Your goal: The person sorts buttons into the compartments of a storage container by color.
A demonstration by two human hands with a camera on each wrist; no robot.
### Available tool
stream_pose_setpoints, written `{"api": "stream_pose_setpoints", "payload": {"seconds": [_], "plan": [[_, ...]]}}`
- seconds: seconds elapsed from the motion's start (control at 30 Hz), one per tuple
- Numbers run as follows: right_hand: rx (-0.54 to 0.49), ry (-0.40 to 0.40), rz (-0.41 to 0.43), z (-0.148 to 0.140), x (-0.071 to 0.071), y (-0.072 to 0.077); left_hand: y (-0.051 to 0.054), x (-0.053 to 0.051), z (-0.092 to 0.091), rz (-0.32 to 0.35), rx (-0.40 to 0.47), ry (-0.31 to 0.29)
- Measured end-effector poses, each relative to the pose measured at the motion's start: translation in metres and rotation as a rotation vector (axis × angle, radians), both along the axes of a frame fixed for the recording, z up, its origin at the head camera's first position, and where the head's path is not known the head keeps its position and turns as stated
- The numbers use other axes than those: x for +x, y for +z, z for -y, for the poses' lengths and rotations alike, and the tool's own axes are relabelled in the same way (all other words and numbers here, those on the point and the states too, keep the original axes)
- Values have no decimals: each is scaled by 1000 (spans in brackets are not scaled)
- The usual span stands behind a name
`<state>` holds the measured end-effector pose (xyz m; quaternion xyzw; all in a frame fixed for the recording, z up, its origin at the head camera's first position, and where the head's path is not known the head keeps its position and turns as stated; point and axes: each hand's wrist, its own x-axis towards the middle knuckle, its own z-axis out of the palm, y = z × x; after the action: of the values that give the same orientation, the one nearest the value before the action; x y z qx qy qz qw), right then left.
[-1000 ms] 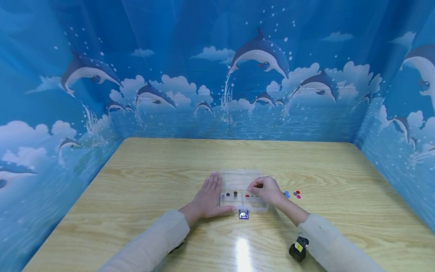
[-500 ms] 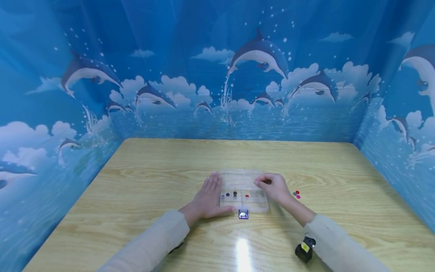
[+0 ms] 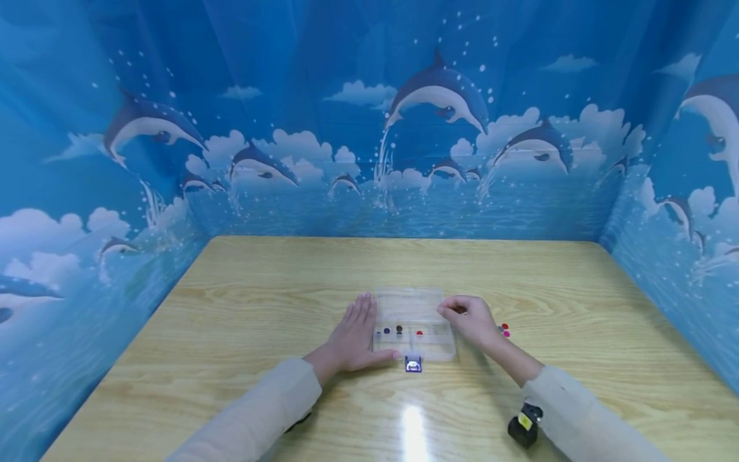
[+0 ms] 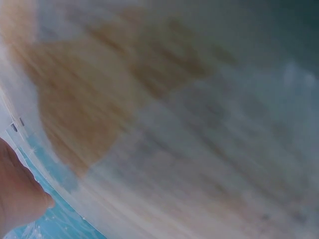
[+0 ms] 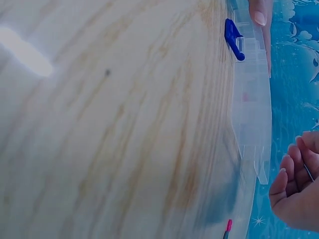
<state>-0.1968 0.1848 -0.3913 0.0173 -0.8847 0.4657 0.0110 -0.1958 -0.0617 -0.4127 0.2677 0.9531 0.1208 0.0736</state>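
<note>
A clear plastic compartment box (image 3: 432, 347) lies on the table, its lid (image 3: 407, 303) folded back. Dark round pieces (image 3: 399, 329) and a red disc (image 3: 419, 333) sit inside it; a blue latch (image 5: 232, 40) shows at its front. My left hand (image 3: 358, 333) rests flat against the box's left side, fingers straight, thumb along the front edge. Just over the lid's right edge is my right hand (image 3: 470, 319), thumb and forefinger tips together and the other fingers curled. Whether a small piece is between those tips cannot be seen, even in the right wrist view.
Several small discs (image 3: 505, 329), red, pink and grey, lie on the wooden table (image 3: 277, 282) behind my right wrist. A blue dolphin-print curtain (image 3: 323, 192) surrounds the table's back and sides. The left wrist view is mostly blurred.
My right hand has lifted from over the box's right compartments and moved right, towards the lid's edge. Its wrist now covers the blue discs seen earlier. The left hand stays still.
</note>
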Motion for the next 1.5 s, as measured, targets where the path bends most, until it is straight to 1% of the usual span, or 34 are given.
{"api": "stream_pose_setpoints", "payload": {"seconds": [0.2, 0.47, 0.73, 0.93, 1.4, 1.5], "plan": [[21, 3, -24, -4, 2, -1, -1, -1, 0, 0, -4, 1], [46, 7, -89, -9, 4, -1, -1, 0, 0, 2, 4, 0], [48, 2, -108, -13, 8, 0, -1, -1, 1, -4, -10, 2], [71, 4, -110, -18, 9, -2, -1, -1, 1, -6, -9, 3], [34, 19, -128, -29, 15, -6, 0, 0, 0, -3, -13, 2], [42, 23, -129, -31, 16, -5, 1, 1, 0, -1, -16, 1]]}}
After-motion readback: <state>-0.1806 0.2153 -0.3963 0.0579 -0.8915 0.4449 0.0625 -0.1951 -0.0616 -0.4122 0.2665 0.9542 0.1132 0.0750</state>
